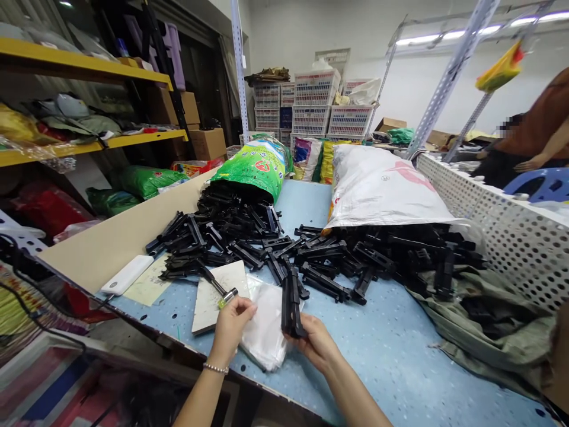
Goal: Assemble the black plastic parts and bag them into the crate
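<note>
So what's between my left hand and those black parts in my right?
In the head view, translucent plastic bags lie between your left hand and the black parts.

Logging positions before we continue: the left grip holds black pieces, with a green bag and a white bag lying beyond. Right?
Not quite: the head view shows the right grip holding the black pieces. The green bag and white bag do lie beyond.
</note>
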Available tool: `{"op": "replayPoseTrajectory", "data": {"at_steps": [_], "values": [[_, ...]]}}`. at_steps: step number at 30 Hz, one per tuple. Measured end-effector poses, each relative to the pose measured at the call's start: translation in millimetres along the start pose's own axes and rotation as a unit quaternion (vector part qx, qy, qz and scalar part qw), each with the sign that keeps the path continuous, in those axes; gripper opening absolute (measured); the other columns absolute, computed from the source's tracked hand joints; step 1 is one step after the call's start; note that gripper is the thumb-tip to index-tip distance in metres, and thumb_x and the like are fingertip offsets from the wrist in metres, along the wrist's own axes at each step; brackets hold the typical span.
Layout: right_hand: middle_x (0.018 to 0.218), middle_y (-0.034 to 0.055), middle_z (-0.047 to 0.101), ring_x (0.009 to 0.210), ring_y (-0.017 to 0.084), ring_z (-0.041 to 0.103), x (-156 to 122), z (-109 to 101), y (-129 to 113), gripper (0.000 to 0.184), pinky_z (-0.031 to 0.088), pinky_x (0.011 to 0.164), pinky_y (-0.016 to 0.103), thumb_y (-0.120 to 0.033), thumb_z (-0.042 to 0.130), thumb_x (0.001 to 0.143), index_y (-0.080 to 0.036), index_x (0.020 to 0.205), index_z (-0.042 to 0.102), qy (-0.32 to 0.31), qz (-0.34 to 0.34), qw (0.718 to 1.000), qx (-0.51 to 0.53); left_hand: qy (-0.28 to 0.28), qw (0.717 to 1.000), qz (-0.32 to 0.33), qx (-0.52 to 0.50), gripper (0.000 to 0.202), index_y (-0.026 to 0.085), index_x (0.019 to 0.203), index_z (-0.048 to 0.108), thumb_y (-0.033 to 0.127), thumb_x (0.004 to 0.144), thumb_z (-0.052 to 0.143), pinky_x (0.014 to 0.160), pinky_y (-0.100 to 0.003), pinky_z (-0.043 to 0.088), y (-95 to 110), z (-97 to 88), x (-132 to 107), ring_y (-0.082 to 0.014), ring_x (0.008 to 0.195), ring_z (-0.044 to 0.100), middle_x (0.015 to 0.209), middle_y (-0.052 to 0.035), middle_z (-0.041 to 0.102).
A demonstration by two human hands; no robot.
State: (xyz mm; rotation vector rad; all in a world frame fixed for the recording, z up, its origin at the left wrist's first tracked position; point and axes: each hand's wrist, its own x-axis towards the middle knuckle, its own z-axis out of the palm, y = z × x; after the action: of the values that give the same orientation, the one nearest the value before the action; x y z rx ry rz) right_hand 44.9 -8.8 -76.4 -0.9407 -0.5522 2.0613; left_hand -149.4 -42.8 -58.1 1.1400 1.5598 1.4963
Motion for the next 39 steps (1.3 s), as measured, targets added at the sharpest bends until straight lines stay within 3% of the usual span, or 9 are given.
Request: {"op": "replayPoseTrajectory", "data": {"at_steps": [4, 7, 11, 16, 21, 26, 31, 34, 39], "values": [[0.079, 0.0051, 0.071, 0.063, 0.011, 0.062, -17, -3, -9, 0.029, 0.054, 0.066, 0.023, -0.031, 0.082, 0.064, -0.012, 0.083, 0.073, -0.013, -0.010, 1.000, -0.014, -0.013, 0.986, 0.116, 0.120, 0.010, 0.020, 0.069, 0.058, 0.027, 0.076, 0.057, 0.074, -0.030, 0.045, 4, -3.2, -3, -0.0179, 0.077, 0.057, 0.078, -0.0023, 0.060], [0.088, 0.0073, 0.072, 0.066, 0.010, 0.062, -29, 8, -11, 0.031, 0.052, 0.064, 0.021, -0.032, 0.080, 0.068, -0.011, 0.091, 0.073, -0.068, -0.012, 0.997, -0.019, -0.032, 0.994, 0.049, 0.095, 0.011, 0.020, 0.080, 0.059, 0.031, 0.076, 0.059, 0.067, -0.029, 0.046, 2, 1.8, -2, -0.0172, 0.070, 0.058, 0.073, -0.0009, 0.061], [0.075, 0.0036, 0.070, 0.062, 0.010, 0.060, -26, 26, -3, 0.027, 0.050, 0.062, 0.021, -0.030, 0.079, 0.069, -0.013, 0.089, 0.073, -0.095, -0.017, 0.995, -0.030, -0.050, 0.997, -0.057, -0.012, 0.031, 0.018, 0.095, 0.056, 0.037, 0.071, 0.065, 0.063, -0.027, 0.047, -4, 13.2, 1, -0.0172, 0.069, 0.062, 0.072, -0.0009, 0.065], [0.071, 0.0041, 0.070, 0.058, 0.010, 0.060, -2, 37, 4, 0.027, 0.051, 0.060, 0.022, -0.030, 0.082, 0.064, -0.012, 0.082, 0.072, -0.088, -0.006, 0.996, -0.035, -0.020, 0.997, -0.068, -0.042, 0.026, 0.018, 0.079, 0.055, 0.032, 0.063, 0.069, 0.060, -0.024, 0.044, -9, 23.4, -1, -0.0133, 0.061, 0.056, 0.065, 0.0027, 0.059], [0.068, 0.0025, 0.069, 0.058, 0.010, 0.060, 7, 25, -1, 0.024, 0.053, 0.062, 0.023, -0.029, 0.083, 0.061, -0.013, 0.073, 0.070, -0.039, -0.002, 0.999, -0.018, -0.010, 0.999, 0.008, 0.052, 0.005, 0.019, 0.071, 0.054, 0.022, 0.073, 0.057, 0.067, -0.028, 0.047, -4, 5.7, -3, -0.0156, 0.068, 0.056, 0.069, 0.0000, 0.057], [0.065, 0.0023, 0.068, 0.056, 0.011, 0.059, 3, 14, 1, 0.027, 0.053, 0.060, 0.025, -0.031, 0.084, 0.059, -0.013, 0.072, 0.069, -0.026, 0.011, 0.999, -0.032, -0.056, 0.942, 0.151, 0.294, 0.040, 0.019, 0.094, 0.069, 0.002, 0.074, 0.039, 0.092, -0.042, 0.043, 8, -15.4, -2, -0.0248, 0.101, 0.056, 0.106, -0.0103, 0.062], [0.070, 0.0030, 0.068, 0.058, 0.011, 0.059, -17, 4, -9, 0.032, 0.052, 0.061, 0.024, -0.035, 0.084, 0.061, -0.013, 0.078, 0.070, -0.039, -0.010, 0.998, -0.042, -0.122, 0.953, 0.108, 0.255, 0.051, 0.019, 0.116, 0.063, 0.004, 0.073, 0.040, 0.086, -0.034, 0.049, 12, -7.8, -1, -0.0181, 0.087, 0.060, 0.113, -0.0082, 0.060], [0.074, 0.0041, 0.069, 0.061, 0.012, 0.062, -38, -8, -7, 0.028, 0.051, 0.059, 0.023, -0.034, 0.082, 0.065, -0.014, 0.078, 0.068, -0.084, 0.047, 0.995, -0.033, -0.138, 0.958, 0.090, 0.234, 0.058, 0.020, 0.123, 0.059, 0.004, 0.069, 0.043, 0.080, -0.032, 0.051, 11, -1.5, 1, -0.0132, 0.071, 0.058, 0.114, -0.0076, 0.058], [0.073, 0.0064, 0.070, 0.067, 0.014, 0.068, -52, -23, 24, 0.028, 0.054, 0.060, 0.020, -0.032, 0.081, 0.068, -0.013, 0.080, 0.065, -0.105, 0.158, 0.982, 0.029, -0.151, 0.945, 0.127, 0.259, 0.062, 0.022, 0.132, 0.052, 0.003, 0.074, 0.042, 0.095, -0.036, 0.048, 11, -4.0, -4, -0.0206, 0.110, 0.057, 0.129, -0.0103, 0.050]]}}
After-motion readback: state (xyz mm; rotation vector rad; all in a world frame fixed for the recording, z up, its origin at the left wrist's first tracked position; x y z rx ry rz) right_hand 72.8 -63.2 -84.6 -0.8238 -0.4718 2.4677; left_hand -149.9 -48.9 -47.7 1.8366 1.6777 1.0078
